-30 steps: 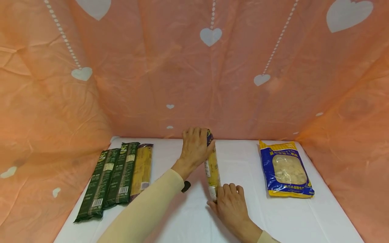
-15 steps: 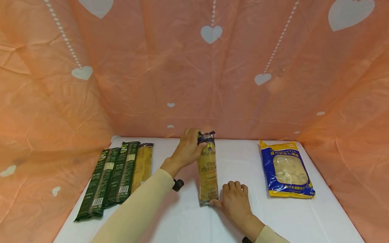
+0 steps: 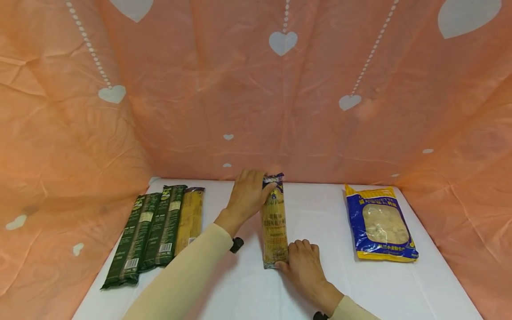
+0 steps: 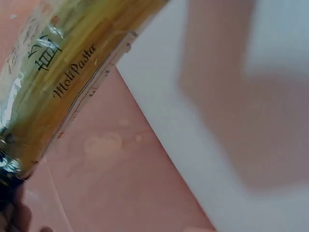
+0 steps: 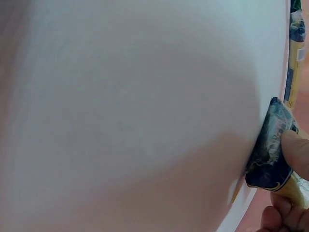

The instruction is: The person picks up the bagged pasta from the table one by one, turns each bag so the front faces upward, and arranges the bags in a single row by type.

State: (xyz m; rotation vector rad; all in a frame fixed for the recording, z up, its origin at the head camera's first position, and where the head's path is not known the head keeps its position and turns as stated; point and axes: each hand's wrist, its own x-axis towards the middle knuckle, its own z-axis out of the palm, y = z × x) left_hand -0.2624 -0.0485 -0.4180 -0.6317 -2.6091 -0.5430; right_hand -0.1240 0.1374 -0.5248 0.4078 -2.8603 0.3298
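Fingers of the left hand and right hand pinch the pasta far and near, so from here I judge it unplaced, three packs lying left.

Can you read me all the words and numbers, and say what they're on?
"MoliPasta": on the held pasta pack.
"ETTE", the end of a word: on the blue bag.
Too small or blurred: other writing on both, and print on the green packs and the yellow pack beside them.
No readable numbers.
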